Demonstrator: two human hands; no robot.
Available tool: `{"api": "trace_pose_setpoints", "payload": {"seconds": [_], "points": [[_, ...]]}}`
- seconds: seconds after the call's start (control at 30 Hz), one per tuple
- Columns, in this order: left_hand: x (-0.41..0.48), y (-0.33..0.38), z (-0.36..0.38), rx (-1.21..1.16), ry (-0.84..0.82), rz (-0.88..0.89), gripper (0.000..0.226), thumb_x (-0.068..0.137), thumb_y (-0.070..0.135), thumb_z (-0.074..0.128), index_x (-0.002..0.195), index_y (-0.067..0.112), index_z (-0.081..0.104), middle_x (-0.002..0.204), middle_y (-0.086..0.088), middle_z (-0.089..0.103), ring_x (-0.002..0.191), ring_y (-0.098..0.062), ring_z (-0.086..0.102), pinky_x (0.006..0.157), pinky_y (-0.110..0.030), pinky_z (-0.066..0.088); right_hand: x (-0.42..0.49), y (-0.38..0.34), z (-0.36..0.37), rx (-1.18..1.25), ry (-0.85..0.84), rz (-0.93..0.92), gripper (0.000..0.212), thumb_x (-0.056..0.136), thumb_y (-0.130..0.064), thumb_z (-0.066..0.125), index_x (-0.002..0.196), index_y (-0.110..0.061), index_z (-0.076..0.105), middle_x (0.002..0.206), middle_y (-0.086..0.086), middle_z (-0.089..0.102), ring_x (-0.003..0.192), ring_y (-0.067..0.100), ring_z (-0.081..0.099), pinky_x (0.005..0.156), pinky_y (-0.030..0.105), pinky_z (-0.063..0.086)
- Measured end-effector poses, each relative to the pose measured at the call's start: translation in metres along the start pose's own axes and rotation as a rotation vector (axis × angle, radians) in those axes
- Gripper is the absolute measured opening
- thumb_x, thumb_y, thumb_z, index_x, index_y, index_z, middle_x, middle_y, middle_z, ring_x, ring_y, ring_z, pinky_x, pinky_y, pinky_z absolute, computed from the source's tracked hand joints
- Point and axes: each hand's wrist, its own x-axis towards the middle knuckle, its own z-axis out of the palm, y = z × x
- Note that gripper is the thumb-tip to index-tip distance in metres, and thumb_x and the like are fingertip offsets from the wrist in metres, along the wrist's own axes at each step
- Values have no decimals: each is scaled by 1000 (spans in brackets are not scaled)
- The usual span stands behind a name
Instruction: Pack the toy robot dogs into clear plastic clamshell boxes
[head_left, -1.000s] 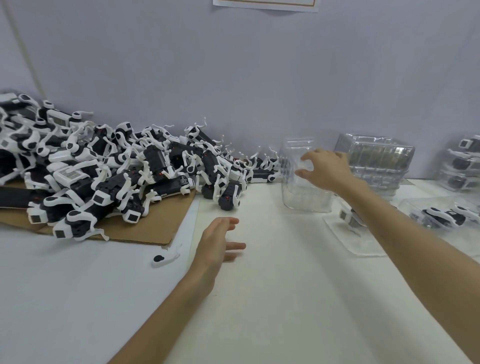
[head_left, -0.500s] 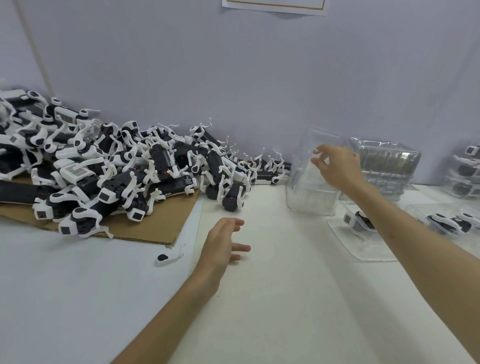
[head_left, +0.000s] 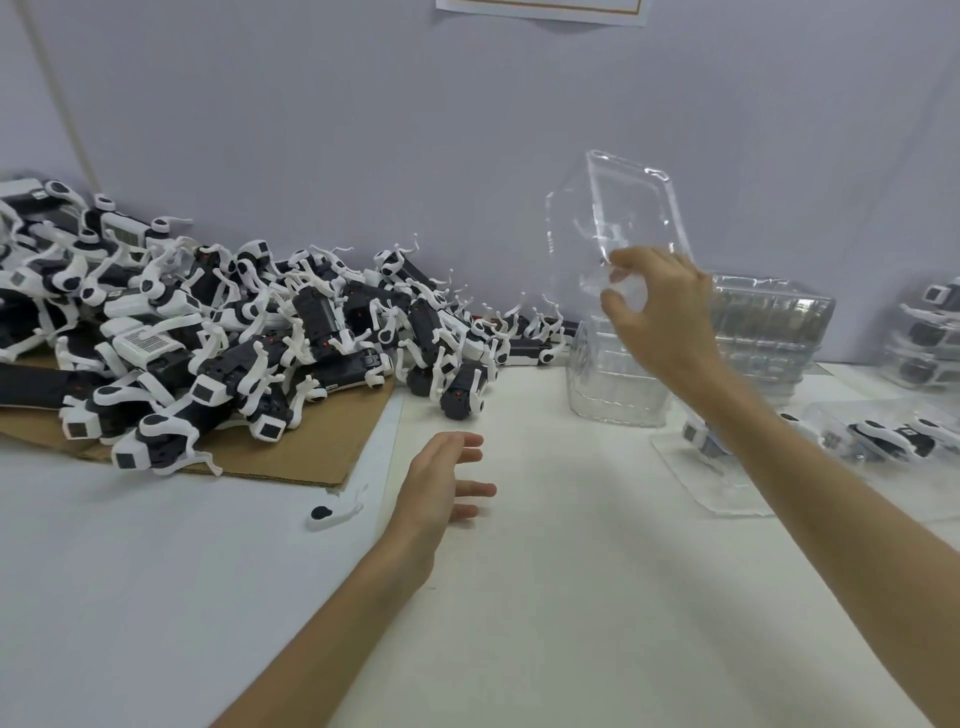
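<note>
Rising clamshell box (head_left: 623, 218), now above stack (head_left: 613, 387)

The right hand (head_left: 662, 312) is pinching a clear clamshell box (head_left: 618, 218) in the air above a stack of empty boxes (head_left: 615, 384), while the left hand (head_left: 439, 488) is hovering open, apparently just off the white surface (head_left: 571, 597), near a heap of toy robot dogs (head_left: 234, 338) lying on cardboard (head_left: 322, 447).

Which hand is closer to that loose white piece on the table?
Left. The left hand is just right of the white piece; the right hand holds a clamshell box farther right.
</note>
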Motion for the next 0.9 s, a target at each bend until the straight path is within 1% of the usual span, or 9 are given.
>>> {"api": "trace_pose_setpoints", "payload": {"seconds": [0.23,0.43,0.47,0.53,0.57,0.63,0.7,0.8,0.9], "points": [[5,2,-6,-195,30,-27,26,104,36,44,114,21,63,113,-2,72,88,-23,76,76,-35,56,-111,-50,10,104,-2,-114,31,76,-8,62,105,-15,71,98,-5,68,98,12,56,98,25,28],[10,2,-10,-323,36,-34,37,97,53,53,124,28,54,118,-4,68,90,-21,76,76,-37,55,-155,-61,26,71,-125,-225,40,75,-4,63,112,-16,73,98,-7,68,97,17,59,99,31,35],[9,3,-10,-302,31,-29,44,91,60,59,124,31,54,120,-2,66,91,-19,75,76,-37,55,-157,-63,25,69,-145,-261,43,74,-1,62,113,-16,73,98,-7,68,97,18,60,98,34,37],[8,3,-10,-240,14,-29,76,71,67,73,134,32,47,122,2,63,95,-15,74,74,-34,57,-157,-66,23,106,-204,-333,51,71,5,58,115,-15,74,97,-5,69,95,19,60,94,35,40],[8,2,-9,-209,6,-36,91,67,62,79,142,31,38,123,3,62,98,-14,72,73,-31,57,-157,-67,22,151,-243,-355,54,71,8,56,117,-14,73,98,-4,69,96,19,60,93,34,42],[10,-3,-8,-192,19,-45,97,75,39,86,149,34,24,127,-2,60,104,-14,67,71,-30,57,-157,-70,19,274,-296,-335,56,75,11,52,121,-13,71,108,-2,70,103,15,61,95,28,44],[12,-5,-7,-217,83,-69,88,81,21,82,149,31,26,127,-9,60,99,-16,66,63,-26,55,-152,-67,15,415,-214,-197,53,80,10,49,122,-13,71,118,-2,69,113,11,61,99,23,44],[17,-8,-9,-254,141,-62,80,83,17,77,147,28,30,124,-9,61,87,-15,64,53,-22,52,-137,-45,11,607,-39,221,46,89,4,49,124,-16,70,118,-7,70,114,7,63,97,17,46],[20,-8,-11,-256,145,-43,79,83,18,78,146,27,32,124,-8,61,87,-15,64,52,-22,53,-128,-2,11,665,-129,684,43,99,-3,50,138,-18,59,132,-2,64,125,12,58,110,31,43]]}}
